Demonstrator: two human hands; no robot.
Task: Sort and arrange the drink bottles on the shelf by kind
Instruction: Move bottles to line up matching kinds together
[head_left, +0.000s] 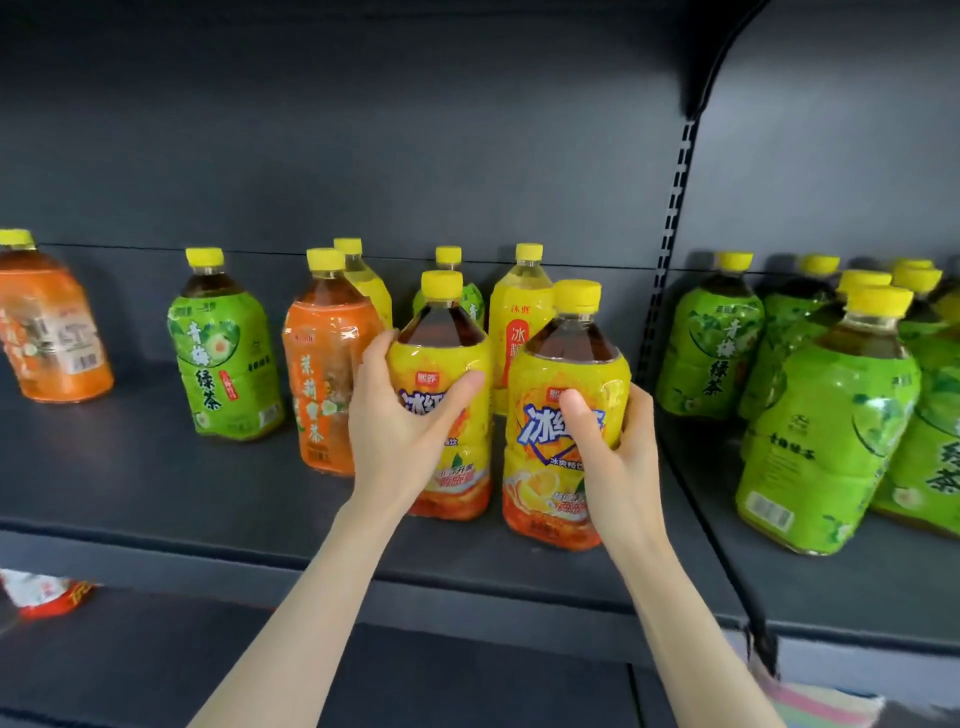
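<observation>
Drink bottles (519, 332) stand mixed on dark shelf (130, 467). Left hand (400, 415) grips one yellow iced-tea bottle (441, 358). Right hand (618, 447) grips second yellow iced-tea bottle (545, 488) just beside it, both upright near shelf front. Orange bottle (322, 374) just left. Green bottles (831, 431) grouped in right bay.

Shelf (156, 467): we see dark grey throughout.
Caps (441, 285): we find them all yellow.
Front left bottle (462, 467): we note a yellow wrap, orange-red at the foot, dark brown drink.
Front right bottle (540, 457): we see the same, plus blue-and-white lettering.
Green bottles (826, 441): we see lime-green wraps, dark characters.
Orange bottles (322, 395): we note orange wraps, white characters.
</observation>
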